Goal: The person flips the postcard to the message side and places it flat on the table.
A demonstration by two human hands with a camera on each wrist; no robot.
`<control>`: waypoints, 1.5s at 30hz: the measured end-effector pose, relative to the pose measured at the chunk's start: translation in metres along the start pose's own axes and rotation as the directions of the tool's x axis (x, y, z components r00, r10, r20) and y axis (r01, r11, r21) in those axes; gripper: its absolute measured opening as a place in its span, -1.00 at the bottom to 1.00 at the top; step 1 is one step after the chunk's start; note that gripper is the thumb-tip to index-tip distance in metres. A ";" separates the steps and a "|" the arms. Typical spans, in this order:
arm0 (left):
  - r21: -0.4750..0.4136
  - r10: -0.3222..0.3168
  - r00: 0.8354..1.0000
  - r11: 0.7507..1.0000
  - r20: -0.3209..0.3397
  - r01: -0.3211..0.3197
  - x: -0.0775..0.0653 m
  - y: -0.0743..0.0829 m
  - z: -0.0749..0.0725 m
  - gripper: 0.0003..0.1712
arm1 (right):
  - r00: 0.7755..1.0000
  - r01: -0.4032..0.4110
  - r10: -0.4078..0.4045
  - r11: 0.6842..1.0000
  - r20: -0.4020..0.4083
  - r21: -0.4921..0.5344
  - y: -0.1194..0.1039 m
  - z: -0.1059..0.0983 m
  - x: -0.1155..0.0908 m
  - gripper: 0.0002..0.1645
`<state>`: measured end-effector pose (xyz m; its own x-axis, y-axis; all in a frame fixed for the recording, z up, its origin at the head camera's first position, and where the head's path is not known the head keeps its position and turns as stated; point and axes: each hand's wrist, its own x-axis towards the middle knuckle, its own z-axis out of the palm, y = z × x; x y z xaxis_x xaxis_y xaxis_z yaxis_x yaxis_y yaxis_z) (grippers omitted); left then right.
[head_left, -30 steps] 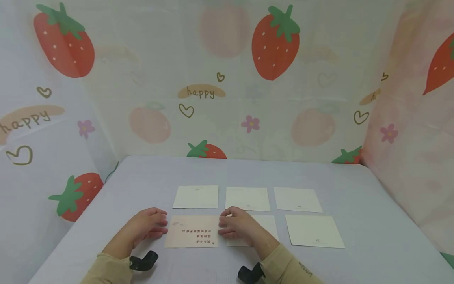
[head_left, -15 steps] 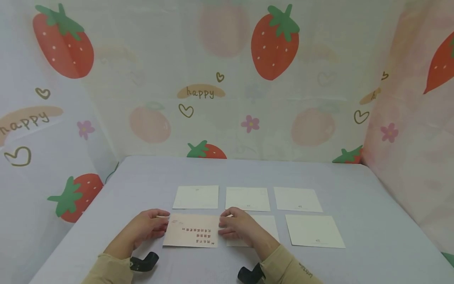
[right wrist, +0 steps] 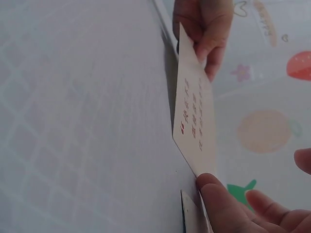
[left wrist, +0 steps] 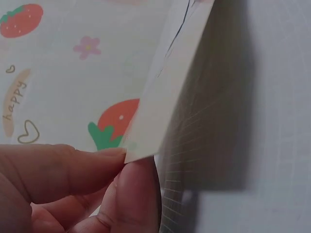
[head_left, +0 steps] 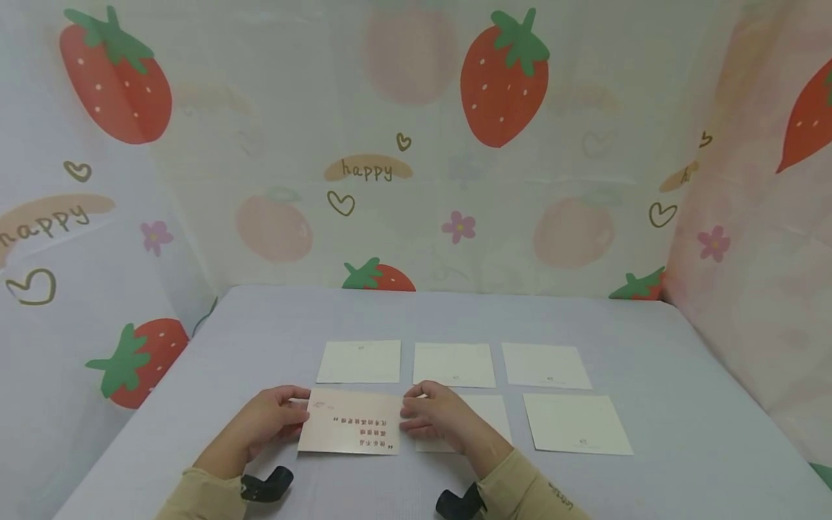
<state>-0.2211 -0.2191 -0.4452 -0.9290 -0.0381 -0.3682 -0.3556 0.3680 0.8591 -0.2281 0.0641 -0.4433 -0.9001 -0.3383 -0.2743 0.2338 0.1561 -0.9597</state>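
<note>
A pale pink card (head_left: 351, 426) with dark red printed characters lies between the two hands, its left side raised off the table. My left hand (head_left: 269, 422) pinches the card's left edge between thumb and finger, as the left wrist view also shows at the card's corner (left wrist: 158, 116). At the opposite edge, my right hand (head_left: 448, 419) touches the card with its fingertips (right wrist: 206, 179); the other fingers and thumb stand apart. Under the right hand, a white card (head_left: 487, 412) is partly hidden.
Three white cards, such as the back middle card (head_left: 455, 361), form a row behind. Another white card (head_left: 577, 425) lies to the right. The white table (head_left: 689, 404) meets a strawberry-printed cloth backdrop (head_left: 455, 180). A black curved piece (head_left: 266, 484) sits at each wrist.
My left hand has moved right to the pink card and taken hold of its left edge. That side of the card has risen off the table. The right hand has barely moved.
</note>
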 end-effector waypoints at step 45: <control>-0.045 0.048 0.998 0.998 -0.044 -0.050 -0.003 0.004 -0.006 -0.80 | 0.990 0.136 -0.138 0.984 -0.003 -0.116 -0.003 0.001 -0.002 -0.51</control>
<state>-0.2202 -0.2224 -0.4382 -0.9485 -0.0613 -0.3109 -0.3133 0.3277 0.8913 -0.2270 0.0629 -0.4397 -0.9247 -0.3541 -0.1395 0.0646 0.2150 -0.9745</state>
